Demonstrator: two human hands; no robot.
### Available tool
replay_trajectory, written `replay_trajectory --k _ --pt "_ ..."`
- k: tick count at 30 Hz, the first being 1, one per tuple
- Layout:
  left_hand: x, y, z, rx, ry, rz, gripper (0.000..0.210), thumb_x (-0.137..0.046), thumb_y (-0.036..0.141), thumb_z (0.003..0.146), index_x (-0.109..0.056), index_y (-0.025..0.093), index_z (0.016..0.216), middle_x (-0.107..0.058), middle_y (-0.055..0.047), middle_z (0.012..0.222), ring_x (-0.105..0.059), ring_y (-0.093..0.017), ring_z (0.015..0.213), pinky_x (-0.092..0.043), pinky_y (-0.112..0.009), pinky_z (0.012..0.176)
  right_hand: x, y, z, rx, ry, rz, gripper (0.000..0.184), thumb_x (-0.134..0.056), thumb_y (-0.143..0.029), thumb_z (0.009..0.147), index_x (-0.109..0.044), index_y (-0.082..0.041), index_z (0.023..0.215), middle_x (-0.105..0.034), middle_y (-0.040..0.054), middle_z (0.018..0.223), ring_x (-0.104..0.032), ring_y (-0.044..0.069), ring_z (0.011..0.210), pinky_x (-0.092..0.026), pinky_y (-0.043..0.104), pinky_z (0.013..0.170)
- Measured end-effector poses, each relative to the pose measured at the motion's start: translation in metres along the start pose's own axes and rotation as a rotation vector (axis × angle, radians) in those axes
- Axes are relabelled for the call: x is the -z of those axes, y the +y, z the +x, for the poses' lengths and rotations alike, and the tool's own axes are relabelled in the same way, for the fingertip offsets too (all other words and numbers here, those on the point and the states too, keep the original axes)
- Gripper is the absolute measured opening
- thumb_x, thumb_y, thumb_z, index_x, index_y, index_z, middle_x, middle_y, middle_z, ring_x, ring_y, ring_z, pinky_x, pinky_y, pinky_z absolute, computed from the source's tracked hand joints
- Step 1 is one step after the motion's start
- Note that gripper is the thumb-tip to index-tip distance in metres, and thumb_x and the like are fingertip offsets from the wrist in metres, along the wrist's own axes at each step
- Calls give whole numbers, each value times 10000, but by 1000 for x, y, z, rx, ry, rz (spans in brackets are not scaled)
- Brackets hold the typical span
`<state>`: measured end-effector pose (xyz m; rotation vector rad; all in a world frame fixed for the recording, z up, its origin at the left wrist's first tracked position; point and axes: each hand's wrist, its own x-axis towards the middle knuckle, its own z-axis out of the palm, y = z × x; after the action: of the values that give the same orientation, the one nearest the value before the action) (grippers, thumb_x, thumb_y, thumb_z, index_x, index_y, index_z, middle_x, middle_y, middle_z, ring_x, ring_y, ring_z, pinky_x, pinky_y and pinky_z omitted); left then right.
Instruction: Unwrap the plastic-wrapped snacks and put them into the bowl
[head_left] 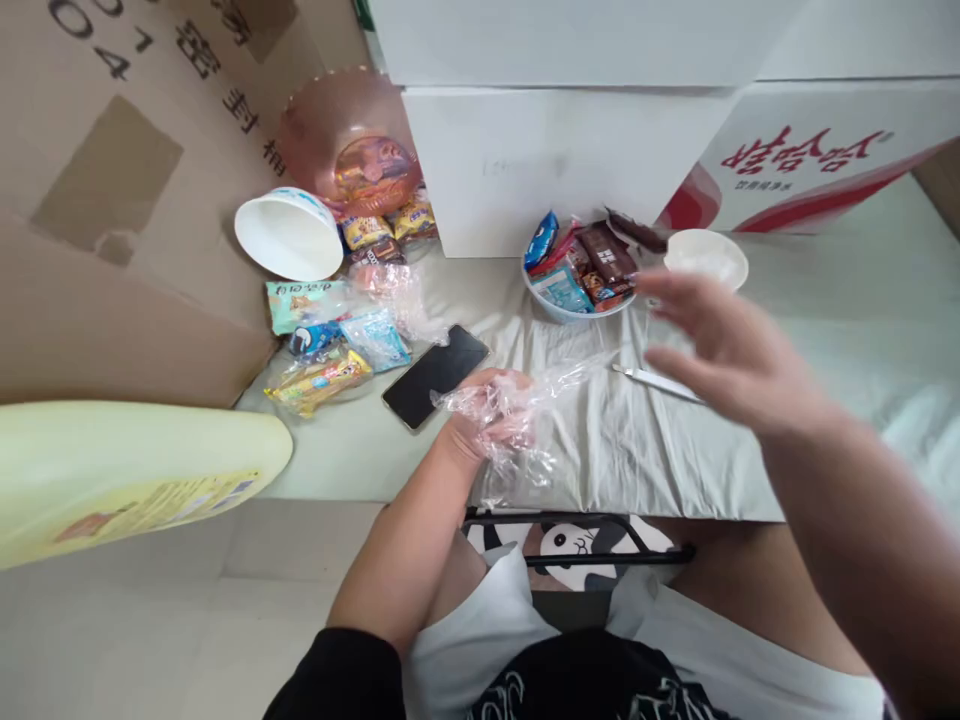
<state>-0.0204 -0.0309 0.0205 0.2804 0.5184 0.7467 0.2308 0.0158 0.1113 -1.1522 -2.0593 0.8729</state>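
My left hand (491, 405) is closed around crumpled clear plastic wrap (525, 470), whose loose end trails to the right over the cloth. To the right, my right hand (720, 350) hangs above the surface with fingers apart and nothing between them, a little blurred. Just beyond its fingertips is a bowl of packaged snacks (574, 315), and a white lid or shallow bowl (709, 258) lies behind it. A white-handled knife-like tool (656, 382) rests on the cloth, partly behind that hand. Beside my left hand lies a dark-screened phone (435, 375).
Several wrapped snacks (322, 380) lie at the left near a tipped white bowl (289, 235) and a pinkish translucent bowl (330, 125). A cardboard box (112, 300) and a pale yellow container (135, 470) border the left. White boxes (555, 160) stand at the back.
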Motion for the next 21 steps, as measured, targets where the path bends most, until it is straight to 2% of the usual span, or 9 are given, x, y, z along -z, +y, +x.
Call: replay_trajectory --k 2,3,6,9,11,13,16,18,21 --pt "1 -5 -1 69 -70 33 467 -586 552 799 -434 224 504 -246 59 246 -169 -97 182 -276 -269 345 -24 15 -38 15 -202 192 789 -763 -446 849 -373 -393 1533 -436 70 1623 -406 332 1529 -384 601 1235" --pt "0 -8 -1 104 -97 58 468 -592 576 790 -451 223 517 -265 55 249 -190 -101 180 -272 -269 343 -37 23 -53 -10 -227 206 885 -810 -446 809 -334 -380 1553 -426 89 1629 -395 328 1535 -384 587 1236" --pt "-7 -16 -1 180 -156 139 456 -614 595 769 -489 215 551 -367 28 292 -252 -107 203 -255 -263 340 -70 37 -80 -79 -222 393 881 -761 -463 859 -252 -354 1570 -637 106 1373 -615 274 1323 -510 519 1116" --pt "-13 -21 -1 208 -196 199 443 -641 591 737 -503 209 560 -388 23 316 -257 -103 216 -258 -265 341 -73 48 -72 -110 4 425 547 -672 -441 912 -473 -319 1407 -700 70 1137 -708 232 1058 -586 428 931" --pt "-15 -22 0 219 -208 223 436 -644 583 722 -499 211 548 -353 29 310 -253 -103 220 -248 -266 347 -56 57 -53 -144 284 225 257 -620 -384 918 -624 -275 1151 -701 62 1020 -700 230 959 -579 419 880" --pt "-15 -20 4 233 -212 241 437 -649 571 704 -476 216 516 -334 30 309 -254 -105 223 -251 -271 356 -34 67 -30 -232 490 -82 162 -588 -307 888 -665 -248 1018 -691 65 920 -673 237 835 -569 444 840" --pt "-15 -18 12 242 -262 256 456 -667 568 670 -448 220 473 -349 16 305 -269 -115 219 -277 -284 358 -12 76 1 -366 268 -434 378 -601 -216 797 -692 -234 1163 -707 126 1040 -666 287 850 -558 503 849" --pt "-15 -17 18 235 -312 242 456 -671 569 674 -457 218 477 -364 8 307 -279 -119 220 -260 -277 346 -11 79 18 -422 87 -566 513 -606 -203 777 -660 -223 1287 -696 174 1147 -668 348 962 -551 537 879" --pt "-14 -19 22 247 -334 219 464 -686 563 681 -446 218 485 -356 7 314 -291 -117 225 -214 -265 330 -20 84 37 -481 -10 -668 553 -564 -200 814 -617 -199 1364 -636 218 1322 -649 399 1119 -541 550 929"
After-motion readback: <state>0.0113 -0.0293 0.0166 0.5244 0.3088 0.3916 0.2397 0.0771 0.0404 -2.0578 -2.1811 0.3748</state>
